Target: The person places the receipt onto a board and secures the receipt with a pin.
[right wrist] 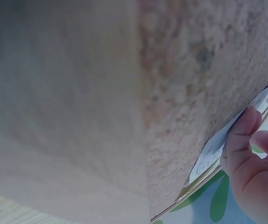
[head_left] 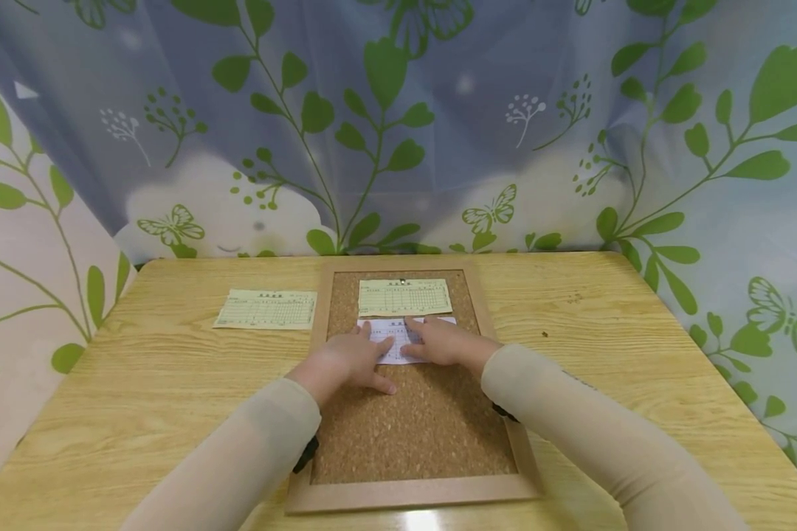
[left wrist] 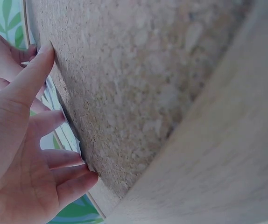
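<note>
A white printed slip [head_left: 393,351] lies on the framed cork board [head_left: 418,428], just below a yellow printed slip [head_left: 405,298] that has a small dark pin at its top edge. My left hand [head_left: 352,358] rests on the white slip's left part, fingers spread, its thumb down on the cork. From the other side my right hand [head_left: 441,341] presses the slip with its fingertips. The white slip's edge [right wrist: 213,148] also shows under the right hand in the right wrist view. In the left wrist view the left fingers [left wrist: 73,184] touch the board surface.
Another yellow slip [head_left: 266,310] lies on the wooden table [head_left: 173,391], left of the board and close to its frame [head_left: 415,495]. A patterned curtain [head_left: 398,147] hangs behind the table's back edge. A small dark speck [head_left: 544,335] is on the table at right.
</note>
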{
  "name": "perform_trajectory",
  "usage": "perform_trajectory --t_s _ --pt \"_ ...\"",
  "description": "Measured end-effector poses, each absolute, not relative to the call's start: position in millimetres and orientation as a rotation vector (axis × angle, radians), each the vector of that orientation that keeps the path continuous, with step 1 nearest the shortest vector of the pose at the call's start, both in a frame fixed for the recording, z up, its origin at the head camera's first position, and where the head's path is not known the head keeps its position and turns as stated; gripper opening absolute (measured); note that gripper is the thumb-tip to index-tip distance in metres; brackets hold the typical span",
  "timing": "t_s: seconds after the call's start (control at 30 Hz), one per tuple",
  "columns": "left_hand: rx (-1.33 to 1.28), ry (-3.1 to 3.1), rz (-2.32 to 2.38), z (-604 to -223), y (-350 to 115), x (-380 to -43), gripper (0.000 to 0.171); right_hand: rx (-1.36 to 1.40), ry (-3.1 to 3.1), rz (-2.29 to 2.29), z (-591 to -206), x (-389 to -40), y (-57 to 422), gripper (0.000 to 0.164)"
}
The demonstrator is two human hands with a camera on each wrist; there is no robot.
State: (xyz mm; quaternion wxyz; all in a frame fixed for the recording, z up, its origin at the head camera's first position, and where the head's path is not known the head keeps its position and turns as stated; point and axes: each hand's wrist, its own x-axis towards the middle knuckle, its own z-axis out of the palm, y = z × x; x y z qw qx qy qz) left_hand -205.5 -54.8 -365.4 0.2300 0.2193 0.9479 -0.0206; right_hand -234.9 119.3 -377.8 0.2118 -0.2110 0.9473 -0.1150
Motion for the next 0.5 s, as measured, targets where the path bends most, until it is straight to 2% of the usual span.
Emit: perform_trajectory --t_s 0.5 --pt "0.618 2.615 -0.075 -366.2 -54.4 -205.0 0.089 -0.58 2.632 -0.279 -378.0 -234.1 118.3 0.069"
